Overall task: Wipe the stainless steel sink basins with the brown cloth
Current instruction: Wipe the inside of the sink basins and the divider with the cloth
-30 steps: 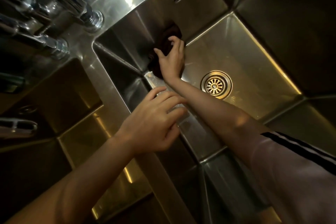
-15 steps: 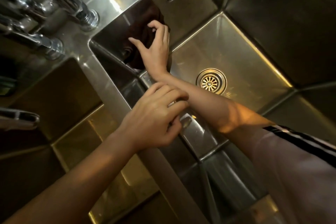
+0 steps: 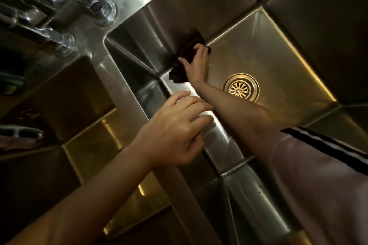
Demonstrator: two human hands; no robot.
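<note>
Pressing the brown cloth [image 3: 180, 65] with my right hand [image 3: 196, 63] against the right basin's [image 3: 268, 61] far wall, fingers curled over it, my left hand [image 3: 175, 127] rests loosely open on the divider [image 3: 127, 85].

Two sink basins sit side by side, parted by a divider [image 3: 127, 85], with the taps [image 3: 99, 4] behind it. In the right basin [image 3: 268, 61], the cloth [image 3: 187, 53] lies against the back wall, left of the drain [image 3: 241, 87], under the right hand [image 3: 197, 63]. The left hand [image 3: 175, 131] rests over the divider.

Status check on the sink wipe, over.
Right hand presses brown cloth on the right basin's back wall, near the floor. Left hand rests on the divider. Nothing in the way.
</note>
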